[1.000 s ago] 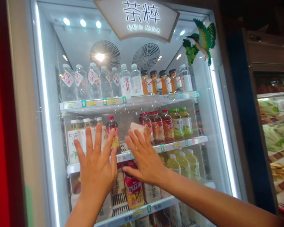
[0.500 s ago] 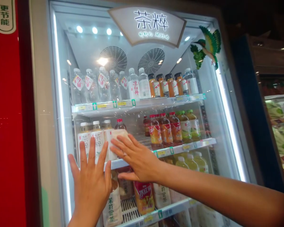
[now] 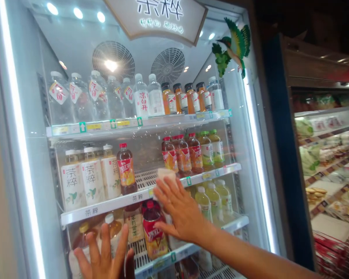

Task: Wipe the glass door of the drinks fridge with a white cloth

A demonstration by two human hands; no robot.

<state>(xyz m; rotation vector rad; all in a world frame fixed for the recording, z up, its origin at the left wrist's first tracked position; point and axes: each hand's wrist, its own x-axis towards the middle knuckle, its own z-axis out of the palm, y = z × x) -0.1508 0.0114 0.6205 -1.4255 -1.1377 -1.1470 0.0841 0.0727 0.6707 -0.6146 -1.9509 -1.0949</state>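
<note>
Though flat on the glass door (image 3: pixel 147 149) with fingers spread, no grip on any bottle: left hand (image 3: pixel 103 254) low, right hand (image 3: pixel 182 211) higher, white cloth (image 3: pixel 166 174) at its fingertips, any clamp on it impossible to tell. Tea bottles (image 3: pixel 92 176) in rows behind the glass, labels outward for display.

The person's right hand (image 3: pixel 182 209) lies flat against the glass door (image 3: pixel 247 131) of a drinks cooler, its fingers spread over a white cloth (image 3: pixel 165 174) pressed to the pane. The left hand (image 3: pixel 103 255) is lower and nearer, at the bottom edge of the view, open with its fingers spread. Behind the glass, a red-capped iced tea bottle (image 3: pixel 151 232) stands on the lowest visible shelf, just beside the right thumb. Farther up, white-labelled tea bottles (image 3: pixel 91 182) line the left of the middle shelf (image 3: pixel 104 209).
</note>
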